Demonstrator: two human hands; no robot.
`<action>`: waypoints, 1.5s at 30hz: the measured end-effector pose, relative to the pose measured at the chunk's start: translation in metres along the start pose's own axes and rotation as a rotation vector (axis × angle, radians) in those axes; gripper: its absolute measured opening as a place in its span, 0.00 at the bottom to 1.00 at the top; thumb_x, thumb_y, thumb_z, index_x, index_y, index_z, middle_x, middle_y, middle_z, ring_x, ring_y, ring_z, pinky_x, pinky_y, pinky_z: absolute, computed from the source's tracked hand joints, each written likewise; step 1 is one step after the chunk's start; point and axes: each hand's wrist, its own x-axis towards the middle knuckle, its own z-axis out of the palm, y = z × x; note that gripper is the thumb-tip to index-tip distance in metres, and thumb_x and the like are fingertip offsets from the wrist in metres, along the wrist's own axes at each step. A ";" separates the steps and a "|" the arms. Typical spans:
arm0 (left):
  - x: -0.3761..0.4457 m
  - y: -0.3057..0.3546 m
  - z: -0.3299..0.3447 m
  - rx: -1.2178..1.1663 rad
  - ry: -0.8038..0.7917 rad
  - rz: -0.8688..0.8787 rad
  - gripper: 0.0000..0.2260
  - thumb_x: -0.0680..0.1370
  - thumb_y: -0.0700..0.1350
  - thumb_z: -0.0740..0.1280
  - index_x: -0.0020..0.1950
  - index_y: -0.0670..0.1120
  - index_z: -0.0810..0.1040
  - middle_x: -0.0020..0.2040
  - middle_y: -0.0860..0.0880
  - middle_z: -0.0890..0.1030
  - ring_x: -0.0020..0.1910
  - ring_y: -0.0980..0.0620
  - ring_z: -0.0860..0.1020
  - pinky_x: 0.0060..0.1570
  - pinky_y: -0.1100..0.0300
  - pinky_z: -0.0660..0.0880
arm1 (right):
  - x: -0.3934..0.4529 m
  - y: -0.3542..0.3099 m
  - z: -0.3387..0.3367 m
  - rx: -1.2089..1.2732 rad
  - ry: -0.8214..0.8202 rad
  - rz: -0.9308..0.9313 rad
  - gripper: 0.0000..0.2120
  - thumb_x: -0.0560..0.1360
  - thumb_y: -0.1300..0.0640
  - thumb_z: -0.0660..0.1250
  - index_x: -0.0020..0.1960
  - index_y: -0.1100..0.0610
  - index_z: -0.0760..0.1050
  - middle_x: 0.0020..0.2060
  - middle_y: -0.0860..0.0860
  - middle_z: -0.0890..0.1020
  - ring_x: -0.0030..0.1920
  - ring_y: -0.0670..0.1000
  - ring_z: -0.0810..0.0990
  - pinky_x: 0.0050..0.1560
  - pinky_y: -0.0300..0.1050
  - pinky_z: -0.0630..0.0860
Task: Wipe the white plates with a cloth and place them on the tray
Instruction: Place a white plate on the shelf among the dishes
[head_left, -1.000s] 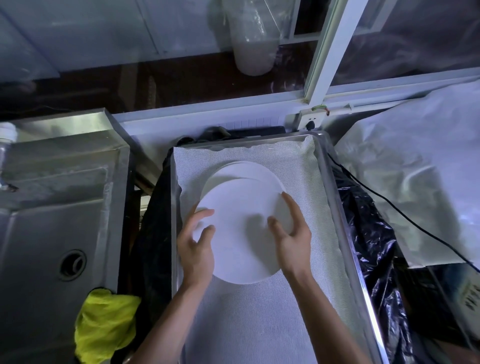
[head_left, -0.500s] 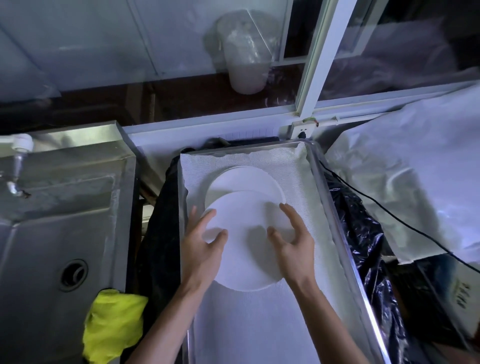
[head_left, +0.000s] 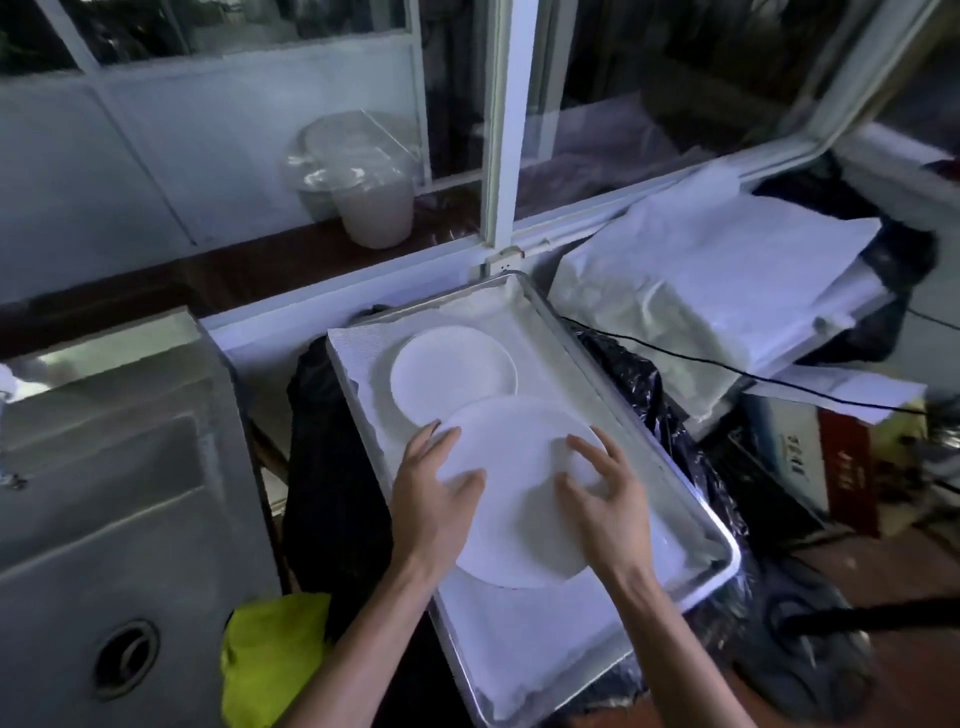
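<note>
By a window, a cloth-lined metal tray (head_left: 724, 564) is seen. The big round white plate (head_left: 514, 499) has been slid nearer, w/ both hands' grip loose: left hand (head_left: 434, 501) & right hand (head_left: 608, 501) fingers spread on top. A smaller white plate (head_left: 453, 373) is uncovered behind. Placing looks nearly done.

Tray (head_left: 724, 545): far half taken by small plate (head_left: 453, 375), middle by large plate (head_left: 519, 493) overlapping its near edge, with left hand (head_left: 434, 499) and right hand (head_left: 608, 499) on it. Bare liner open at near end and along right rim. Left flank: sink (head_left: 104, 493), yellow cloth (head_left: 270, 660); right flank: black cable (head_left: 727, 371), white-covered stack (head_left: 701, 280).
</note>
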 end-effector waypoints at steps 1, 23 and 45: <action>-0.006 0.004 0.001 0.007 -0.036 0.015 0.23 0.75 0.41 0.75 0.70 0.47 0.79 0.74 0.56 0.70 0.70 0.65 0.69 0.71 0.56 0.70 | -0.011 0.001 -0.007 0.002 0.036 0.011 0.18 0.75 0.61 0.70 0.61 0.45 0.81 0.72 0.37 0.69 0.67 0.45 0.74 0.62 0.49 0.77; -0.279 0.107 0.200 0.075 -0.820 0.491 0.25 0.73 0.42 0.75 0.70 0.45 0.78 0.73 0.52 0.73 0.70 0.53 0.73 0.69 0.55 0.72 | -0.301 0.107 -0.272 0.113 0.916 0.230 0.22 0.74 0.63 0.71 0.65 0.47 0.80 0.67 0.35 0.73 0.64 0.37 0.72 0.58 0.36 0.69; -0.746 0.160 0.310 0.008 -1.451 0.770 0.28 0.68 0.51 0.72 0.68 0.49 0.81 0.70 0.57 0.73 0.68 0.56 0.73 0.67 0.62 0.68 | -0.709 0.207 -0.468 0.152 1.618 0.407 0.18 0.74 0.64 0.71 0.63 0.53 0.81 0.65 0.40 0.76 0.56 0.29 0.72 0.48 0.19 0.65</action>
